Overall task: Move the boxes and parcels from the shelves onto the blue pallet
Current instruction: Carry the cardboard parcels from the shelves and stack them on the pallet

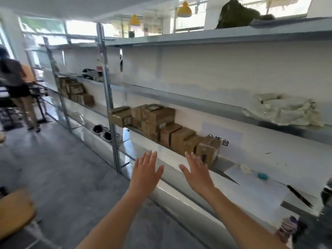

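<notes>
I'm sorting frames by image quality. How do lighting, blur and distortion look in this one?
Head view: the windows behind the shelves are blown out by daylight; wide-angle bending curves the shelf edges; the cardboard boxes look soft and smeared; both open hands, left hand and right hand, are fairly sharp.
</notes>
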